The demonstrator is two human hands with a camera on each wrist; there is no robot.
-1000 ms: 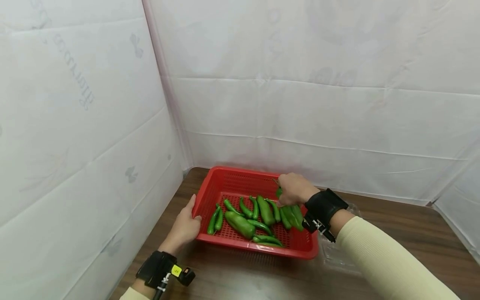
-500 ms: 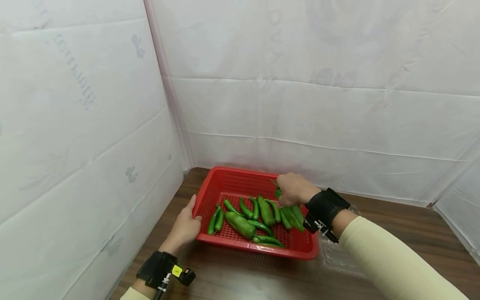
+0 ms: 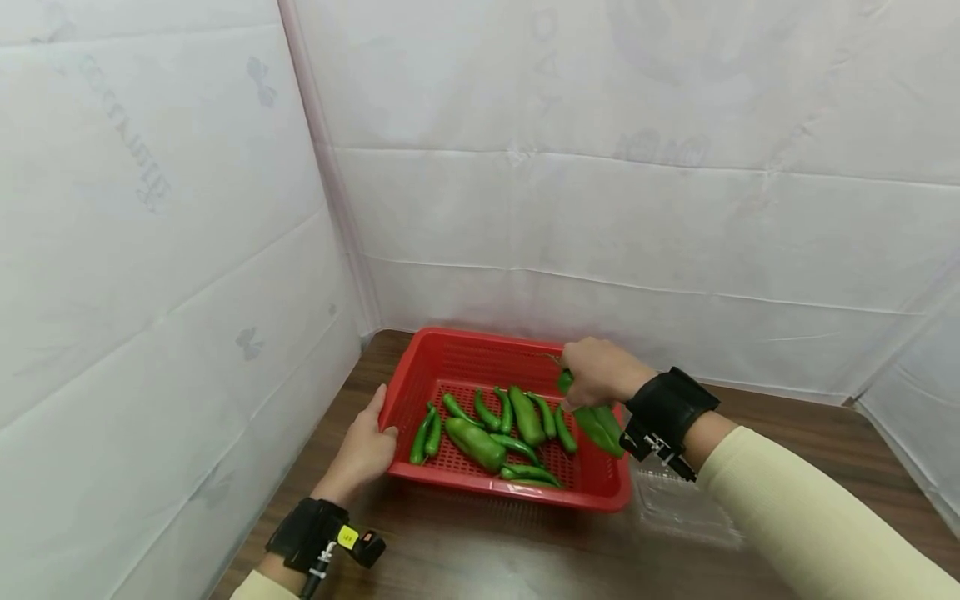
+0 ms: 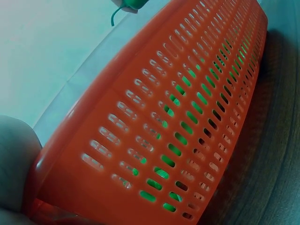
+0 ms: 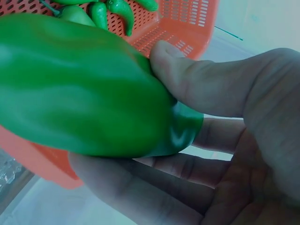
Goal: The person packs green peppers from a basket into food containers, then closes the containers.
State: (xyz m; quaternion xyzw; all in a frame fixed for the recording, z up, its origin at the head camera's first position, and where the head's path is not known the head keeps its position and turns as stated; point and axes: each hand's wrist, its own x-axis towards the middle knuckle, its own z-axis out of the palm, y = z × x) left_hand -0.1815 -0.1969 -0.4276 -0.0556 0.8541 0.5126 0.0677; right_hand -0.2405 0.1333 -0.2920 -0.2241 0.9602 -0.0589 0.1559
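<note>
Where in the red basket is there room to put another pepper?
The red basket has a bare strip along its far wall, behind the green peppers. Its middle and near side are crowded. The right hand holds a pepper over the right end. The left hand holds the left rim.

Right hand [image 3: 600, 372] grips green pepper [image 3: 600, 423] over red basket [image 3: 480, 354]; left hand [image 3: 365, 451] holds basket edge.

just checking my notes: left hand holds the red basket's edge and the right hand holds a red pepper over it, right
Not quite: the pepper in the right hand is green, not red, as the right wrist view shows up close. The rest stands: the left hand holds the edge of the red basket.
</note>
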